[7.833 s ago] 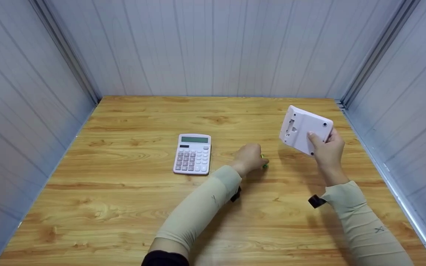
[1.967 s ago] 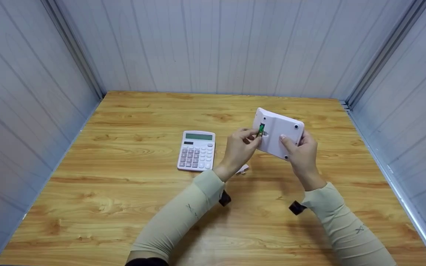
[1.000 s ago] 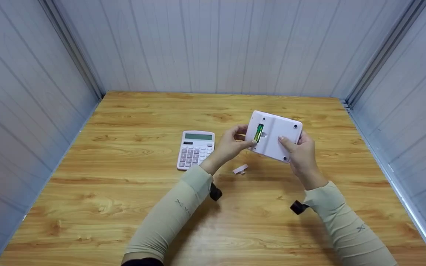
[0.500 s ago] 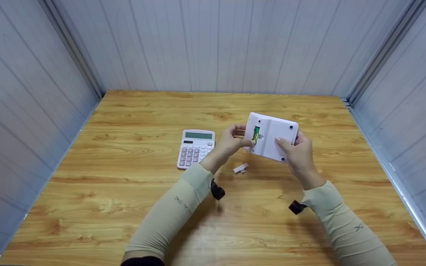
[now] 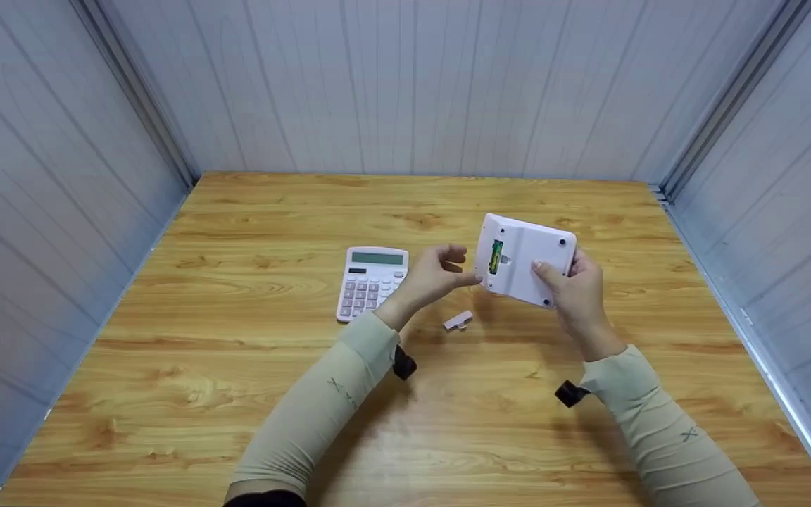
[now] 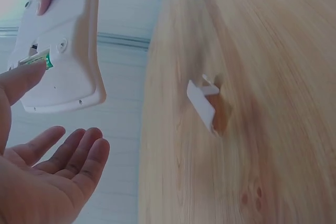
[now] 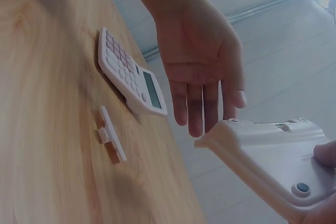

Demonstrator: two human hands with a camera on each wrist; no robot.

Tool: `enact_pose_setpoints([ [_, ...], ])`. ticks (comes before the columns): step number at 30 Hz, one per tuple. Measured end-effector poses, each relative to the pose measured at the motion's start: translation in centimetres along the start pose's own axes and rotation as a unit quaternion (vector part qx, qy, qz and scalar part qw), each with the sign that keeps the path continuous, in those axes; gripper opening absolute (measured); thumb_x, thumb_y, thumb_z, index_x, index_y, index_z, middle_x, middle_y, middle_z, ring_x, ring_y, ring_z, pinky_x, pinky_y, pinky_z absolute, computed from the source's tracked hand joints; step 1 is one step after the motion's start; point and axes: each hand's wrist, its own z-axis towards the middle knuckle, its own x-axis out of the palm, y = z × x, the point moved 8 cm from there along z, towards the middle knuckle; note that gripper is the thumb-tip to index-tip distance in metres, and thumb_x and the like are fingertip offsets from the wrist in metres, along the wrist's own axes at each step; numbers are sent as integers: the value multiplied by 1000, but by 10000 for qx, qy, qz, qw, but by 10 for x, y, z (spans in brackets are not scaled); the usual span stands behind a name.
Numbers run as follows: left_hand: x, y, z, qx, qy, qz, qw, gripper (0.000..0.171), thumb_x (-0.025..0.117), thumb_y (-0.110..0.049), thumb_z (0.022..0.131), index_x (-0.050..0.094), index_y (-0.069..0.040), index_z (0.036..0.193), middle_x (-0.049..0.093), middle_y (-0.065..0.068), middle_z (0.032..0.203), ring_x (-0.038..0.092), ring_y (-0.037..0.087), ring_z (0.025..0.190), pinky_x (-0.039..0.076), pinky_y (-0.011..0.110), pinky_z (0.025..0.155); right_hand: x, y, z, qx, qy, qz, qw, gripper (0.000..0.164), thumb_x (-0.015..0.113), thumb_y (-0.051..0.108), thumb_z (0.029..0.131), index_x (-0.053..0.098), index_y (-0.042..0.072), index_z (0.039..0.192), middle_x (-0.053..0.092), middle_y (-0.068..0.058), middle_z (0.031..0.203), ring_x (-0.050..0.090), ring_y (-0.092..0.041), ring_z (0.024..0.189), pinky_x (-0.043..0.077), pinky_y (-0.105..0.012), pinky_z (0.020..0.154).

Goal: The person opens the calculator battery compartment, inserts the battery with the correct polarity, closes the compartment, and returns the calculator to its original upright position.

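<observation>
My right hand (image 5: pixel 578 292) holds a white calculator (image 5: pixel 532 246) above the table, its back turned up and its thumb on the back. A green battery (image 5: pixel 495 258) lies in the uncovered battery slot. Just left of the calculator's edge is my left hand (image 5: pixel 435 274), fingers apart and holding nothing; the left wrist view shows its palm and loosely bent fingers (image 6: pixel 79 156). Whether the left thumb touches the calculator's edge, I cannot tell. A small white battery cover (image 5: pixel 457 321) rests on the table below, its clip showing in the left wrist view.
A second calculator (image 5: pixel 370 282) lies face up on the wooden table (image 5: pixel 236 394), left of the hands and partly behind the left hand. Pale panel walls (image 5: pixel 405 84) enclose the back and both sides.
Earlier my left hand was down at the battery on the table, then pinched it at the slot and pressed it. Now the battery sits in the slot and the left hand has drawn away leftward.
</observation>
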Motion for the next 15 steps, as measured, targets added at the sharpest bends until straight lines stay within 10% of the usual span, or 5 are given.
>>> enact_pose_setpoints([
  [15, 13, 14, -9, -36, 378, 1959, 9799, 52, 89, -21, 89, 72, 3, 131, 76, 19, 122, 71, 30, 111, 61, 45, 100, -12, 2, 1, -50, -123, -405, 9991, 46, 69, -6, 100, 57, -8, 144, 75, -8, 120, 75, -9, 101, 67, -32, 87],
])
